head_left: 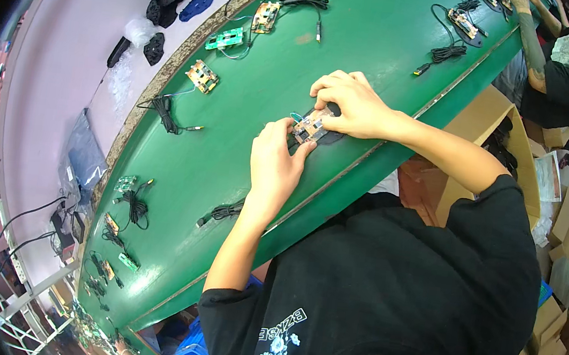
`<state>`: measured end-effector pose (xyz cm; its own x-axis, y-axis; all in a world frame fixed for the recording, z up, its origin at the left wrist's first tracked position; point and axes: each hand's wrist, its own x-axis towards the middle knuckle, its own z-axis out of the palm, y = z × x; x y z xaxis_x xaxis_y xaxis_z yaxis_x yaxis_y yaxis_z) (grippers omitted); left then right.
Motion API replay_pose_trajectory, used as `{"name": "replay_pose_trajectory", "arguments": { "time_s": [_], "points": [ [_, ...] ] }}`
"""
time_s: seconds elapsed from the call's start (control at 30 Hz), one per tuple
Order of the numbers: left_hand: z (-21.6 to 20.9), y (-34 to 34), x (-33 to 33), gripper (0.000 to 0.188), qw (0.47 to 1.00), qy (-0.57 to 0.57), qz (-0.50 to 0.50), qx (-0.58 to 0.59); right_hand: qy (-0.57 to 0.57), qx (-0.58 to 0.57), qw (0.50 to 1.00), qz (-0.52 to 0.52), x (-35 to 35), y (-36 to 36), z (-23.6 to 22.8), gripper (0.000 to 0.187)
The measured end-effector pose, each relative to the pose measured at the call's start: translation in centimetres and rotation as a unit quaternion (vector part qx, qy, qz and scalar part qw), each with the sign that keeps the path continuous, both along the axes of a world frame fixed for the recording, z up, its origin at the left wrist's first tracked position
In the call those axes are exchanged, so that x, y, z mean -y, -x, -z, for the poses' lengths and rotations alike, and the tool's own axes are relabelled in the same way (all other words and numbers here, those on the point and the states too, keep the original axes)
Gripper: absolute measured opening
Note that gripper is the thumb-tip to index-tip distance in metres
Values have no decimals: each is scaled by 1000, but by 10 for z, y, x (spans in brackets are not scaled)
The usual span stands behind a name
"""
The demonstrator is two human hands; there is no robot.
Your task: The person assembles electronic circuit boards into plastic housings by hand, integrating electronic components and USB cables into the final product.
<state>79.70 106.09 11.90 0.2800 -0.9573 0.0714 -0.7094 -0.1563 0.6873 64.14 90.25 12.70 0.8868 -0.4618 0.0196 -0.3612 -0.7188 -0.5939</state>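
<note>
Both my hands meet over a small circuit board (310, 127) set on a black oval housing (332, 138) near the table's near edge. My left hand (277, 159) is closed on the board's left side, thumb on the near side and fingers on the far side. From the right, my right hand (354, 107) bends its fingers over the housing's far end, thumb pressed toward the board. A short green-blue wire (296, 117) sticks up at the board's far left corner. The fingers cover part of the housing.
The green table (266, 91) carries a black coiled cable (226, 210) by my left forearm. Farther left lie a tan circuit board (203, 76), a green board (224, 39) and a bundled cable (165, 114). A co-worker's arm (532, 51) reaches in at the upper right. An open cardboard box (477, 122) stands below the edge.
</note>
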Motion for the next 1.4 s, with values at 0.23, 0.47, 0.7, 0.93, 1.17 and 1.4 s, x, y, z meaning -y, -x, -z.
{"name": "replay_pose_trajectory", "arguments": {
  "time_s": [0.23,0.47,0.7,0.93,1.17,1.4],
  "points": [
    [1,-5,9,37,997,61,35,36,-9,10,1000,13,2,-1,-5,33],
    [-10,-30,-27,40,992,109,38,49,144,62,986,-62,-14,25,5,37],
    [54,-106,-119,8,972,156,-175,-12,246,123,955,114,56,37,-62,19],
    [66,-100,-100,7,964,182,-188,-46,195,134,969,73,146,-247,-19,34],
    [66,-98,-96,5,950,235,-188,-80,464,-16,883,67,184,-362,-11,16],
    [51,-108,-108,10,963,165,-208,-50,454,73,888,11,165,-335,-26,28]
  ]
}}
